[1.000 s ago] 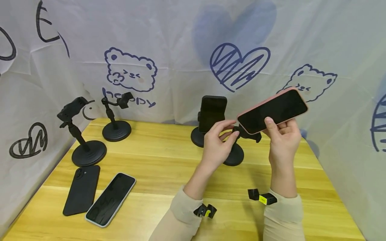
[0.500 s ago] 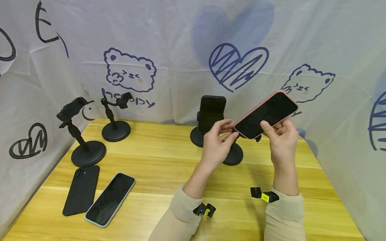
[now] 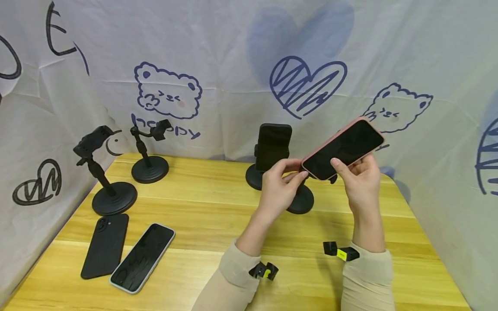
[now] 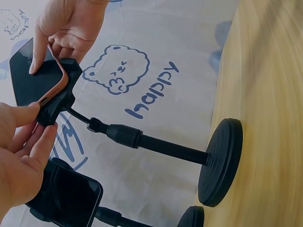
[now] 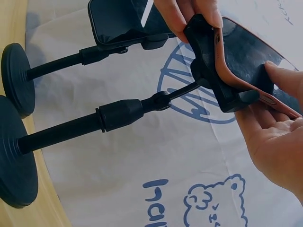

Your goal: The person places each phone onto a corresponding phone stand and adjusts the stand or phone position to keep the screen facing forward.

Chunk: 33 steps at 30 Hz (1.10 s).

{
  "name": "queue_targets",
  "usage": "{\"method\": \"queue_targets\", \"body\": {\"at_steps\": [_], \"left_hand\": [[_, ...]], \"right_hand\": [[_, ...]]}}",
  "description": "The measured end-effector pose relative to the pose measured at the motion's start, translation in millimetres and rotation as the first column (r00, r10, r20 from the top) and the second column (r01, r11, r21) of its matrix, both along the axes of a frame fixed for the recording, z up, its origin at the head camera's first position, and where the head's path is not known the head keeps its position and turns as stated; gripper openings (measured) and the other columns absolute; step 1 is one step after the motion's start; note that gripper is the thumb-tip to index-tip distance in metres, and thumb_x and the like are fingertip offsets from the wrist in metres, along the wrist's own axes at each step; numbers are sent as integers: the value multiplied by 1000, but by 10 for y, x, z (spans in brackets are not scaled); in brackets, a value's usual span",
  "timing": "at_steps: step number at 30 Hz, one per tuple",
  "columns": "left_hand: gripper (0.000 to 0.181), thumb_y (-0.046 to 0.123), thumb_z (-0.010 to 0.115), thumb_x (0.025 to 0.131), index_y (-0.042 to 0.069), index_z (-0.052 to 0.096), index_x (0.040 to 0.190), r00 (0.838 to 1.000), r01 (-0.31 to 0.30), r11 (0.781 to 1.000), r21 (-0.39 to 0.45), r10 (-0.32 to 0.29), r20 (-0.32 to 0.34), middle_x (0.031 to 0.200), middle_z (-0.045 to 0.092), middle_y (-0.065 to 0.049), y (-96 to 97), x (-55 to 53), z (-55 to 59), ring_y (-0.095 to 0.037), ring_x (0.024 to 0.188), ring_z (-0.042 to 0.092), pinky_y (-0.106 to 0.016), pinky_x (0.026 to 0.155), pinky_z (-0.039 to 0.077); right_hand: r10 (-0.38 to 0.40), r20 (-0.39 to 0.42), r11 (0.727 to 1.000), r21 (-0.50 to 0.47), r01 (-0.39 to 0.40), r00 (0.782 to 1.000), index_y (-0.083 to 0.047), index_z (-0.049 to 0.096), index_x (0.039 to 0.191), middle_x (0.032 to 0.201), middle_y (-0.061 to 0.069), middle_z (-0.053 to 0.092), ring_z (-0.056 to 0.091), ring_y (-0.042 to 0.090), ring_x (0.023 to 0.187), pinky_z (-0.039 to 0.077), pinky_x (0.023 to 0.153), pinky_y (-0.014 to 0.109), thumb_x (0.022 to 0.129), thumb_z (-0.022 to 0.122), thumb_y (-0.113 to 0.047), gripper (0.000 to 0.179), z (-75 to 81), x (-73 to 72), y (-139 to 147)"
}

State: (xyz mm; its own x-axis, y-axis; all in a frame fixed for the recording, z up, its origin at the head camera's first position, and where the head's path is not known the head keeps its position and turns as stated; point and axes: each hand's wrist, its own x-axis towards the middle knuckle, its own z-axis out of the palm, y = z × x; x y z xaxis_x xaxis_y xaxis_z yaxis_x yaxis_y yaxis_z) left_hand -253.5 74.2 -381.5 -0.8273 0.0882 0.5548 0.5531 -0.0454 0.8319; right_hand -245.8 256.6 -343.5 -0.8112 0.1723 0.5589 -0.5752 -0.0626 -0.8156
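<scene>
My right hand [image 3: 362, 181] holds a phone in a pink case [image 3: 344, 149], thumb on its dark screen and fingers behind. The phone is tilted, its lower left end at the clamp [image 5: 204, 52] of a black phone stand [image 3: 302, 201]. My left hand [image 3: 278, 188] pinches one end of that clamp, thumb by the phone's corner. In the right wrist view the phone's lower end lies against the clamp, between its two arms. The phone hides most of the clamp in the head view.
Just behind, another stand bears a black phone [image 3: 274, 147]. Two phone stands, one nearer [image 3: 113, 198] and one farther [image 3: 151, 169], stand at the left. A black phone [image 3: 105, 246] lies face down beside a white-edged phone [image 3: 143, 258]. A white cloth [image 3: 229, 52] hangs behind the table.
My right hand has brought the pink-cased phone left and down against the clamp, tilting it more steeply. The right thumb has slid slightly left across the screen. My left hand stays at the clamp.
</scene>
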Motion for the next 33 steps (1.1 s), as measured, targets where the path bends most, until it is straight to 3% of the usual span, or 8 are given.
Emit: {"method": "queue_targets", "body": {"at_steps": [4,11,22,33], "left_hand": [[30,0,79,91,-2,69,120,1000,-2,999,-33,2,-5,118,69,-18,-20,-9,-6,-28,110,71,-26,92,59],[28,1,82,89,-1,73,115,997,-60,994,-91,55,-50,112,72,-16,-48,-25,-8,-26,101,74,-33,89,61],[26,2,84,87,0,79,112,981,-149,979,-139,129,-145,104,76,-15,-71,-11,-5,-28,89,76,-18,82,59],[24,0,83,86,-2,79,110,978,-156,977,-148,132,-164,103,76,-17,-90,-14,3,-28,89,77,-22,81,61]], "right_hand": [[11,-12,1000,6,-11,1000,-3,61,126,113,7,75,73,19,104,59,92,27,94,65,15,36,-21,-14,6],[36,-56,998,55,-33,998,-1,59,128,114,8,75,73,18,103,58,92,26,96,63,15,36,-46,-32,40],[41,-100,996,82,-33,994,1,62,123,109,8,75,73,15,95,60,85,22,93,64,18,35,-44,-47,62],[47,-113,992,126,-33,992,2,63,122,107,9,76,73,13,87,60,79,19,92,70,11,32,-47,-53,103]]}}
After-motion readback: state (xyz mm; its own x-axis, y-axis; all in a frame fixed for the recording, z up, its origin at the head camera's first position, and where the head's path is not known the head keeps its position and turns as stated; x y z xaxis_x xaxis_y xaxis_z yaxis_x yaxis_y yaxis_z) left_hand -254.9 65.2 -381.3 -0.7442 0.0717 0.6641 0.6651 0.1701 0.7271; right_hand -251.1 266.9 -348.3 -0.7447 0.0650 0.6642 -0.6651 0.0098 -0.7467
